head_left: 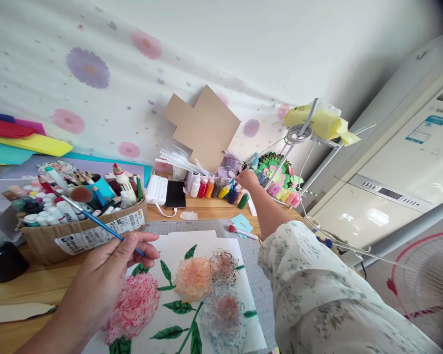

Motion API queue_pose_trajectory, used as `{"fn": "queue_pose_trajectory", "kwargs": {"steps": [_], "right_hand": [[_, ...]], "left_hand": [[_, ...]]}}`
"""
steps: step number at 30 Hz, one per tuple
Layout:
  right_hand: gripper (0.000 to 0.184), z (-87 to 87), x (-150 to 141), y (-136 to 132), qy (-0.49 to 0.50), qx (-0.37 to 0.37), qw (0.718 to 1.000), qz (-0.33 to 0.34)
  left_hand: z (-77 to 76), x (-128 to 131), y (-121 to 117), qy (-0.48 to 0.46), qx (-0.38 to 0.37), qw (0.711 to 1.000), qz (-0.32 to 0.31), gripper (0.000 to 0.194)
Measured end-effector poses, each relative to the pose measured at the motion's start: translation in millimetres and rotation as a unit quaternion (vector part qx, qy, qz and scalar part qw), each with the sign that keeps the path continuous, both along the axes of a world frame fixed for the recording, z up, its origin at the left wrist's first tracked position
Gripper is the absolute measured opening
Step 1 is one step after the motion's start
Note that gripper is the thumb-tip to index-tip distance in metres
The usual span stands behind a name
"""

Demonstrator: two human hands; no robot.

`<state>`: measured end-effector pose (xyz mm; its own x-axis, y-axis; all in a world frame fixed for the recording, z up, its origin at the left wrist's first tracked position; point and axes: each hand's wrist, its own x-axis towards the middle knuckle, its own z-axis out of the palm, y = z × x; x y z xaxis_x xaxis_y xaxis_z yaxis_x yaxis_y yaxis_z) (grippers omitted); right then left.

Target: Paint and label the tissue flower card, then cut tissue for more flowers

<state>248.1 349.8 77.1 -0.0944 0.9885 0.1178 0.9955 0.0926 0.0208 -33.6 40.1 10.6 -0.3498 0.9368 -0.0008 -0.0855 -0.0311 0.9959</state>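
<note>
A sheet of paper [192, 240] lies on a mat [257, 280] at the front of the worktop [51, 282], a short brush [243, 232] just beyond its far right corner. At left stands a carton [40, 243] packed with markers [59, 214], a jar [3, 260] beside its left end. Beyond the mat, a phone [175, 195] lies between the carton and a row of bottles [209, 189]; a cardboard piece [206, 125] rises behind the row. A fan [428, 275] stands far right.
</note>
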Motion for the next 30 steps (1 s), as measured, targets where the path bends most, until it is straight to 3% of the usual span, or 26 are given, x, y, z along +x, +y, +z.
{"fn": "queue_pose_trajectory", "kwargs": {"steps": [3, 12, 20, 22, 30], "right_hand": [[0.031, -3.2, 11, -9, -0.011, -0.018, 1.000, -0.004], [0.035, -15.7, 5, -30, -0.009, 0.017, 1.000, -0.009], [0.032, -63.5, -13, -64, -0.018, -0.082, 0.996, -0.003], [0.031, -62.1, -18, -60, -0.014, -0.079, 0.997, 0.000], [0.031, -25.7, -45, -14, 0.006, 0.024, 1.000, -0.002]], "left_hand": [[-1.4, -1, 0, -0.020, 0.002, 0.999, -0.036, 0.045], [-3.8, -4, 0, -0.020, 0.021, 0.999, -0.032, 0.040], [-3.6, 0, -1, -0.021, 0.004, 0.999, -0.044, 0.042], [-4.8, 0, -1, -0.026, 0.007, 0.998, -0.050, 0.042], [-7.5, -5, 0, -0.016, -0.004, 0.999, -0.038, 0.042]]}}
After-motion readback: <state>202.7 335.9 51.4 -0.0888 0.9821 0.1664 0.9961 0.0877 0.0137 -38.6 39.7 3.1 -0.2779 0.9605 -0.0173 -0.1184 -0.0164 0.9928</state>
